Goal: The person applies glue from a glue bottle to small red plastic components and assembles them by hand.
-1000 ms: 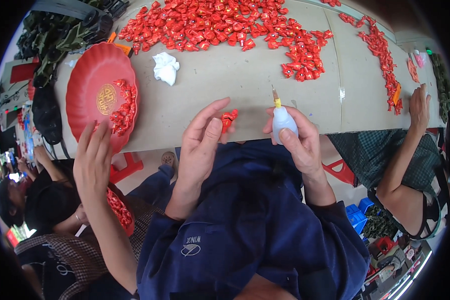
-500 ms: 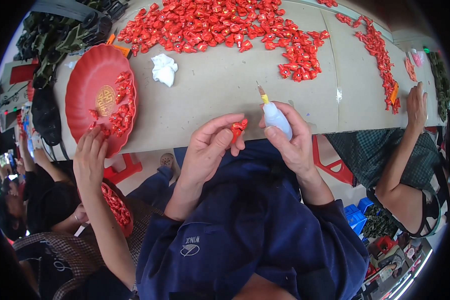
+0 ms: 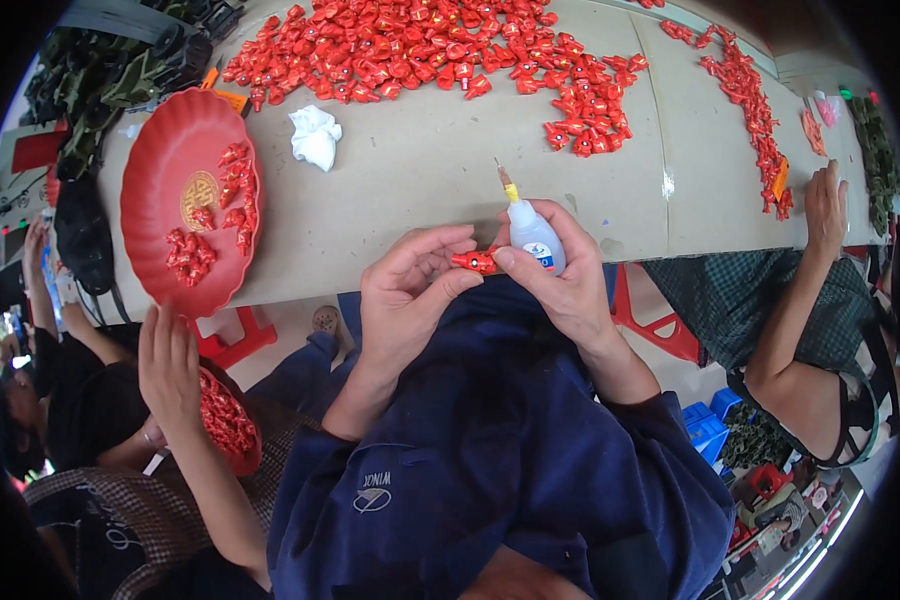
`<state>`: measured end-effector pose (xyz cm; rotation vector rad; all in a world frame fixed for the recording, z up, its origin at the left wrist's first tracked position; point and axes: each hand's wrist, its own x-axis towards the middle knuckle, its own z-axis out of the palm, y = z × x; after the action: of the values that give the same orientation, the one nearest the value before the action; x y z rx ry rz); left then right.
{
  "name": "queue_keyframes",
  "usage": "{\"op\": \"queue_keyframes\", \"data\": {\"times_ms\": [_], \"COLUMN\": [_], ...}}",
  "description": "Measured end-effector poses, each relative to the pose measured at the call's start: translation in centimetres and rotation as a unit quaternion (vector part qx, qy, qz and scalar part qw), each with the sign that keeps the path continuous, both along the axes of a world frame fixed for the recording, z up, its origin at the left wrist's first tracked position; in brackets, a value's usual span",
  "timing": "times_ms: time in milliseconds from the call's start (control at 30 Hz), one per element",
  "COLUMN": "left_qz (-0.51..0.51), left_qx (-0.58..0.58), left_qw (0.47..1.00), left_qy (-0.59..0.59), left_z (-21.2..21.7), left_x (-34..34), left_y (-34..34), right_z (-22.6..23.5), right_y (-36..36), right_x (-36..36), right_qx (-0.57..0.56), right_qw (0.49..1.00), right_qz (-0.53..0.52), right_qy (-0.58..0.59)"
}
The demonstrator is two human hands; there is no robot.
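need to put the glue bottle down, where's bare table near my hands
Bare table lies ahead of the left hand, between the red tray, the white crumpled tissue and the right hand holding the glue bottle. The far edge is crowded with the red pieces.

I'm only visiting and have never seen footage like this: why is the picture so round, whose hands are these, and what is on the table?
The picture comes from a wide fisheye camera worn on a person's head, looking down, so straight edges bend. No machine here: two bare hands. The left hand pinches a small red piece; the right hand holds a small white glue bottle, nozzle pointing up and away, and touches the piece too. On the tan table lie a heap of red pieces, a red plate with a few pieces, and a crumpled white tissue. Other people's hands work at both sides.
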<state>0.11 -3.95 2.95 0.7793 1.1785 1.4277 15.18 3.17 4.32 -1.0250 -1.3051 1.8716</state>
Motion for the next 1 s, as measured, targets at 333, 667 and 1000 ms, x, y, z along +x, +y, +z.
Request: {"op": "queue_keyframes", "data": {"times_ms": [333, 667, 1000], "left_qz": [0.051, 0.029, -0.018], "left_qx": [0.018, 0.029, 0.032], "left_qw": [0.998, 0.998, 0.994], "left_qy": [-0.028, 0.057, 0.106], "left_z": [-0.5, -0.9, -0.9], "left_x": [1.3, 0.9, 0.4], "left_y": [-0.2, 0.3, 0.4], "right_z": [-0.3, -0.5, 0.4], "right_y": [-0.9, -0.9, 0.0], "right_x": [-0.4, 0.4, 3.7], "right_qx": [0.018, 0.081, 0.261], "right_qw": [0.998, 0.995, 0.962], "right_qz": [-0.066, -0.053, -0.045], "right_qy": [0.012, 0.0, -0.071]}}
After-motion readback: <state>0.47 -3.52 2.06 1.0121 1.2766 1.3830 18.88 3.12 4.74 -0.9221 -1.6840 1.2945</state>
